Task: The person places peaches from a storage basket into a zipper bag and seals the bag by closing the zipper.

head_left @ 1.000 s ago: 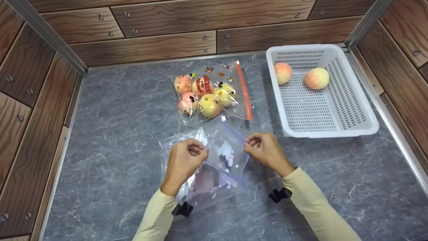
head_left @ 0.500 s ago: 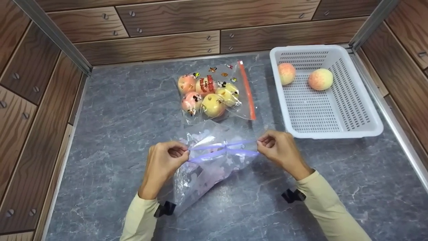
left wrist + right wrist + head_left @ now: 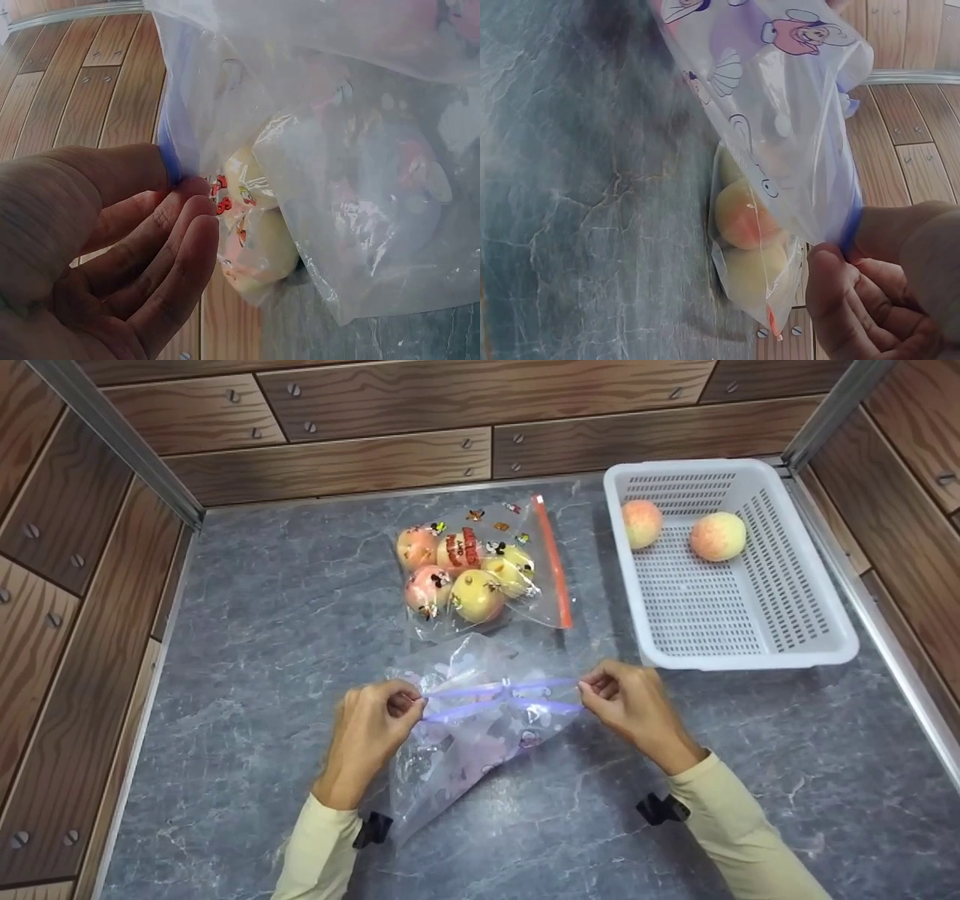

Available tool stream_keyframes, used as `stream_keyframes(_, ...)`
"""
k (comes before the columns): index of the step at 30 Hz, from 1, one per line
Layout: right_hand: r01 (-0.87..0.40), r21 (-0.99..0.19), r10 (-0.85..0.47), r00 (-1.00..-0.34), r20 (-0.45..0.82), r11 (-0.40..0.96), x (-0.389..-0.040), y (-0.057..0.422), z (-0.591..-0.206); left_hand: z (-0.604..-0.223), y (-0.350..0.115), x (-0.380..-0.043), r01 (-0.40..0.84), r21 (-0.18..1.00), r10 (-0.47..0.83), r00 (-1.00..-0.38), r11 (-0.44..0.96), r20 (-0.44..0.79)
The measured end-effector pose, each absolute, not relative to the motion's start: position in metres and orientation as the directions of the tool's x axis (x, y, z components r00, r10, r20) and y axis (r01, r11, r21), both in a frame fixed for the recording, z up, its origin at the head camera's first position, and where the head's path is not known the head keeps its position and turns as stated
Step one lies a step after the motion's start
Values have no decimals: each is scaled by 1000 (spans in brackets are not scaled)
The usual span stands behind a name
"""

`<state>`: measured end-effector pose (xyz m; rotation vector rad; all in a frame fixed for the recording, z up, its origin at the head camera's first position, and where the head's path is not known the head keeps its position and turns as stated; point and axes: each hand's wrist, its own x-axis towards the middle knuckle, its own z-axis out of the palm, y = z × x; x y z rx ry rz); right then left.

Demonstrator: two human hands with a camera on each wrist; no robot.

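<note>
A clear zip bag (image 3: 465,750) with a purple zip strip and pale pink print hangs between both hands, its mouth stretched sideways and its two strip edges parted. My left hand (image 3: 371,731) pinches the strip's left end between thumb and index finger, as the left wrist view shows. At the right end, my right hand (image 3: 637,709) pinches the other side of the same strip. Just beyond lies a second zip bag (image 3: 551,562) with an orange strip, holding several peaches (image 3: 478,595). No fruit shows inside the purple-strip bag.
A white slotted basket (image 3: 742,660) stands at the right, with two peaches (image 3: 718,537) in it. Wood-patterned walls (image 3: 375,405) enclose the grey marbled tabletop (image 3: 262,622) at the back and sides.
Both hands have moved apart, pulling the purple strip taut and lifting the bag's mouth toward level. Over the last half second little has moved. The peach bag and basket stay put.
</note>
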<state>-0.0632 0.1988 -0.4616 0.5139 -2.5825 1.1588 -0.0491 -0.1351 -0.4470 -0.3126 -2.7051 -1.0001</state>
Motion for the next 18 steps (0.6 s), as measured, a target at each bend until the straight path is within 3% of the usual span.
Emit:
stream_keyframes(5,-418,-655,-195,-901,387,629,-64,198,-461,-445,-121,-50,274,619,120,-953,736,279)
stream_keyframes(13,-337,-699,-160,-938,308,631,-65,196,-458,-434,-102,-50,145,848,144,-986,511,82)
stream_keyframes(18,-287,-741,-155,-958,243,608,-63,195,-458,-431,-92,-51,205,829,143,-978,521,152)
